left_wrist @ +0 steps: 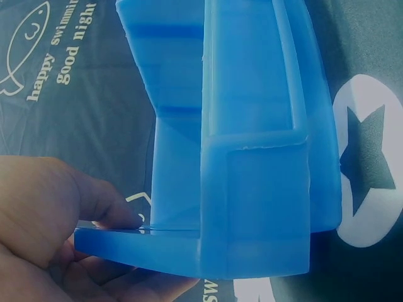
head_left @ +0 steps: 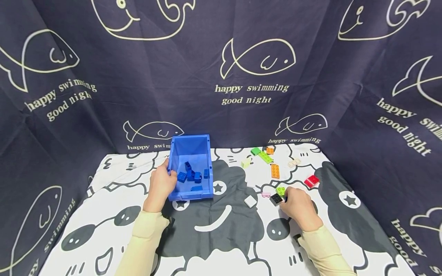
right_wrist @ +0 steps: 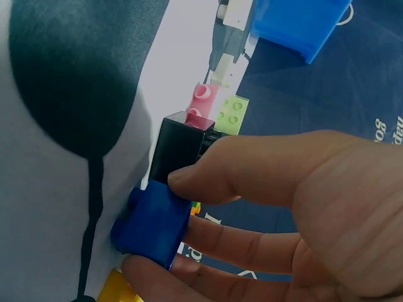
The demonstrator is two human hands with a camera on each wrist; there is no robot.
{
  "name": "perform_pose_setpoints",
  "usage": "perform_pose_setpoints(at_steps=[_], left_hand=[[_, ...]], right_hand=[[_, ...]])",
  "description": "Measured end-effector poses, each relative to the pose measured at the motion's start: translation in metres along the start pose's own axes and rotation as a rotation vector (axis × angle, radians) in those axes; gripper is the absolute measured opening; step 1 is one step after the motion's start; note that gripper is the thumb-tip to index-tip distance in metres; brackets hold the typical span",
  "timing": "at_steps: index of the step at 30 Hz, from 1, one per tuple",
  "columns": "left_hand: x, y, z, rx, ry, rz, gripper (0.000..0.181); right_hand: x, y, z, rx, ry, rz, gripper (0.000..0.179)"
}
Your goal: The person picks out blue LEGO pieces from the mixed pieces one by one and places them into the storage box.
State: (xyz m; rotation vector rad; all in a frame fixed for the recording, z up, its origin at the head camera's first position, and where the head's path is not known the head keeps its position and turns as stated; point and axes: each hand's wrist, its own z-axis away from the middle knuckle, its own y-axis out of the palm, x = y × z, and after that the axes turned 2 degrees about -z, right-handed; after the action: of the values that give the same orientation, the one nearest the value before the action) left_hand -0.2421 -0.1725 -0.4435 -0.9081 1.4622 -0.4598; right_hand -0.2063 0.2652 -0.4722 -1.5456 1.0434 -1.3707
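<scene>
My left hand (head_left: 163,186) grips the left wall of a blue plastic bin (head_left: 190,145), thumb inside and fingers outside in the left wrist view. Several dark blue toy building bricks (head_left: 191,176) lie in the bin. Over on the right side of the cloth, my right hand (head_left: 299,205) pinches a blue building brick (right_wrist: 157,220) between thumb and fingers, mostly hidden in the head view. Right by the thumb is a black brick (head_left: 276,199). A lime-green brick (head_left: 281,191) and a pink brick (head_left: 266,194) lie just beyond it.
Other loose bricks lie around: white (head_left: 250,201), red (head_left: 312,181), orange (head_left: 275,171), lime (head_left: 265,157), green (head_left: 255,151) and cream (head_left: 294,163). A yellow piece (right_wrist: 119,289) shows below my right fingers. A dark printed curtain (head_left: 255,111) hangs behind the patterned cloth.
</scene>
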Motion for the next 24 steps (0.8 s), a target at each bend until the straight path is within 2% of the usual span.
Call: perform_pose_setpoints(at_steps=[8,14,19,24], left_hand=[[0.0,0.0,0.0,0.003,-0.003,0.002,0.061],[0.001,0.0,0.0,0.002,-0.002,0.0,0.061],[0.001,-0.001,0.0,0.005,0.0,0.001,0.061],[0.0,-0.001,0.001,0.002,0.008,0.007,0.06]], right_hand=[[0.003,-0.008,-0.001,0.006,-0.009,-0.003,0.016],[0.007,-0.019,-0.004,-0.008,-0.025,0.01,0.024],[0.013,-0.028,-0.009,-0.041,-0.038,-0.005,0.028],[0.023,-0.034,-0.016,-0.102,-0.072,-0.001,0.023]])
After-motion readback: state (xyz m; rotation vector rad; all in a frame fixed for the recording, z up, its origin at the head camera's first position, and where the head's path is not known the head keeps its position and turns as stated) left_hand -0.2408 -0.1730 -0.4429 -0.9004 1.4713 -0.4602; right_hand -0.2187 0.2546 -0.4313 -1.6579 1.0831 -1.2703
